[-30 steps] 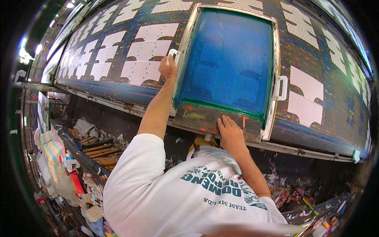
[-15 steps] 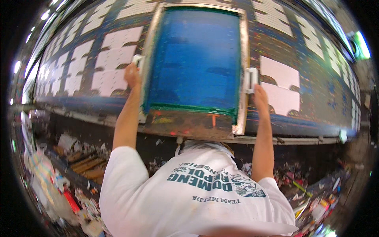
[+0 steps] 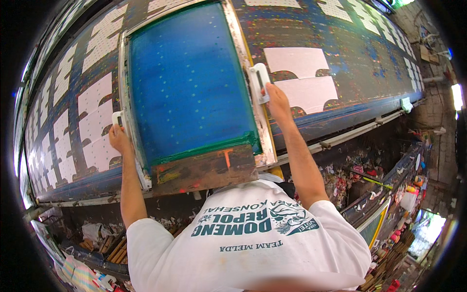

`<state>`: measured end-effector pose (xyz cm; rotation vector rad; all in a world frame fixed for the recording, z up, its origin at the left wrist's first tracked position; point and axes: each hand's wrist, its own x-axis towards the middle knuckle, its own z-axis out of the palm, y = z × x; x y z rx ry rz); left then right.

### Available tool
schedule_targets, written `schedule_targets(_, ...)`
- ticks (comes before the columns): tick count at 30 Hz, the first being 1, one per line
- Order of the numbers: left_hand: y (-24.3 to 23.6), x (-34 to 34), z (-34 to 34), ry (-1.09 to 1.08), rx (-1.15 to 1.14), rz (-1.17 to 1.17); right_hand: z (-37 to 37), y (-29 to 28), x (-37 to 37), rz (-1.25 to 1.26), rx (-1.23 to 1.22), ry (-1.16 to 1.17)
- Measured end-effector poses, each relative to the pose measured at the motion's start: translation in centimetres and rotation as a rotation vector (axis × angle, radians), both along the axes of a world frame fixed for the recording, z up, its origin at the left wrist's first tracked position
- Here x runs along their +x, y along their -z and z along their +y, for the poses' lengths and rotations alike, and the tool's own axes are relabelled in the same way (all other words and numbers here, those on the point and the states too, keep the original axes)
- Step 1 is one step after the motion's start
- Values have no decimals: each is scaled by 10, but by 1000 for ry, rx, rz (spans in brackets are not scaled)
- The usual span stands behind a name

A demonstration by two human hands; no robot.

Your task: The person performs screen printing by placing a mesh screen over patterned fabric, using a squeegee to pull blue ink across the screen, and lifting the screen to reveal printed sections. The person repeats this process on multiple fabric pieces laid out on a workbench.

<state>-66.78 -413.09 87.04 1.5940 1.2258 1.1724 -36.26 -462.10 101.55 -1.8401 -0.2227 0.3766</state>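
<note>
A large screen-printing frame (image 3: 242, 63) with blue mesh (image 3: 189, 82) and a green border lies in front of me over a long dark table. White handles sit on its two sides. My left hand (image 3: 120, 138) is closed at the left handle (image 3: 117, 118). On the other side, my right hand (image 3: 278, 103) grips the lower part of the right handle (image 3: 261, 80), thumb on it. Rows of pale dots show in the mesh. A stained brown board (image 3: 204, 170) forms the frame's near end. Whether the frame touches the table, I cannot tell.
White cut pieces with curved notches lie to the right (image 3: 302, 95) and left (image 3: 96, 121) on the paint-specked table (image 3: 369, 73). A rail (image 3: 340, 138) runs along its near edge. Below are scraps (image 3: 326, 177), wooden strips (image 3: 119, 250) and coloured containers (image 3: 411, 194).
My view has turned, so the frame and both hands appear farther left and tilted. The mesh's dots show more clearly; dark curved shapes seen through it before no longer stand out.
</note>
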Motion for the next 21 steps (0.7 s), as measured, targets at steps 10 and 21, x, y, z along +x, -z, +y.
schedule_targets(10, -71, 67, -28, 68, -16, -149, -61, -23, 71, 31, 70, -20)
schedule_targets(21, -86, 237, -276, 70, -102, -184, -284, -25, 256, -38, -31, 102)
